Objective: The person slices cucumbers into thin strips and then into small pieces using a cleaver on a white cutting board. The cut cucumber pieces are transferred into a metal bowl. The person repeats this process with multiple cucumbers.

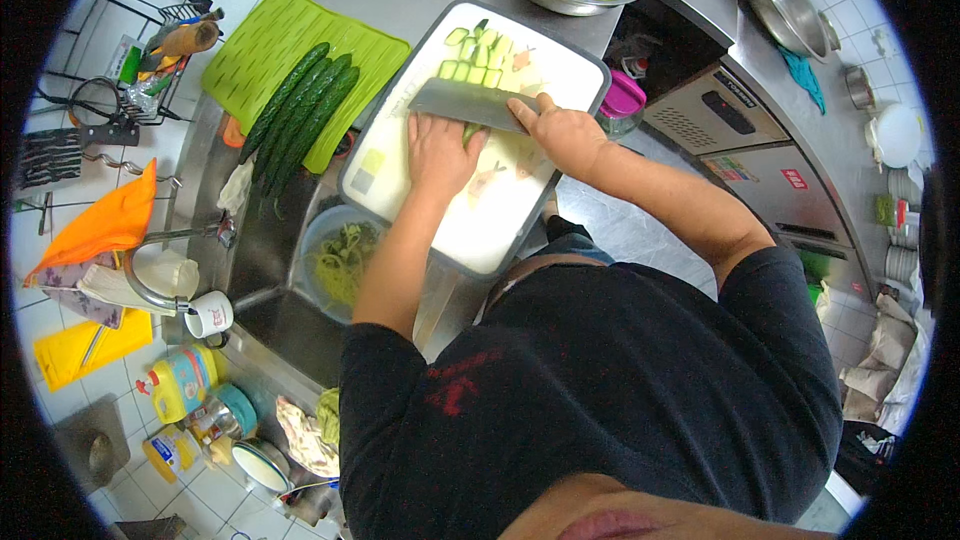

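Observation:
My right hand point(570, 136) grips a wide-bladed cleaver point(461, 102), its blade lying across a white cutting board point(457, 236) with a dark rim. On the near side of the blade, my left hand point(441, 157) presses down with its fingers against a cucumber piece point(471, 133), mostly hidden under the hand and the cleaver. Beyond the blade lie several cut cucumber chunks point(480, 52) in loose rows. To the left, several whole dark-green cucumbers point(307, 109) rest on a green mat point(259, 37), their near ends reaching over the sink.
A steel bowl point(551, 4) heaped with cut cucumber stands beyond the board. Left of the board, a bluish bowl point(309, 274) holding green peelings sits in the steel sink point(259, 315), below the faucet point(176, 236). A pink-lidded jar point(622, 101) is by the board's right edge.

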Available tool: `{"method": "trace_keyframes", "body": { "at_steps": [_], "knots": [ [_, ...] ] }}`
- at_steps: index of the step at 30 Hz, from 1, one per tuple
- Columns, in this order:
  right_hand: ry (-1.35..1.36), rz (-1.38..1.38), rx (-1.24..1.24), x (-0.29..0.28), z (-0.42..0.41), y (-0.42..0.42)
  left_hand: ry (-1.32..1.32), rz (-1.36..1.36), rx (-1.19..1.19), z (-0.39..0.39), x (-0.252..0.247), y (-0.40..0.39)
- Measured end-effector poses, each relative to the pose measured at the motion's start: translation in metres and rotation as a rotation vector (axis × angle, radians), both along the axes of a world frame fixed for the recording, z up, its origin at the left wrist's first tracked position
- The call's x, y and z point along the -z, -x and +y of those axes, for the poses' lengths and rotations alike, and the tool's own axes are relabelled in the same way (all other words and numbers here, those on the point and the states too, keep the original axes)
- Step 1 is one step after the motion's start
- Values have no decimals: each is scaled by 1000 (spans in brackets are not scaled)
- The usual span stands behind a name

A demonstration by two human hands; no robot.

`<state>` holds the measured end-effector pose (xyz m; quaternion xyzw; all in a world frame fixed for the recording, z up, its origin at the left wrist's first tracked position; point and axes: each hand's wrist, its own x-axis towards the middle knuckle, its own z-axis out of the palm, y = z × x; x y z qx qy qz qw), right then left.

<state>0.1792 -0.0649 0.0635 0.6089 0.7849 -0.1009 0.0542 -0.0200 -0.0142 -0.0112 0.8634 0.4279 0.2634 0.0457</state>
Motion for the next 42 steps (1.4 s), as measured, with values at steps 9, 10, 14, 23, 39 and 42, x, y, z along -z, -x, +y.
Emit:
{"method": "trace_keyframes", "body": {
  "at_steps": [9, 10, 14, 23, 39, 42],
  "knots": [
    [-132, -65, 46, 29, 16, 19, 55, 42, -27, -12, -1, 4],
    [-91, -1, 44, 24, 24, 14, 9, 15, -34, -12, -1, 2],
    [-68, 188, 22, 11, 39, -12, -60, -22, -24, -10, 3, 3],
    [43, 87, 36, -8, -10, 19, 33, 40, -66, -7, 13, 6],
    [-59, 59, 76, 15, 1, 31, -16, 10, -79, -31, 2, 17],
    [21, 211, 0, 12, 33, 1, 15, -17, -60, -31, 5, 18]
  ]
}}
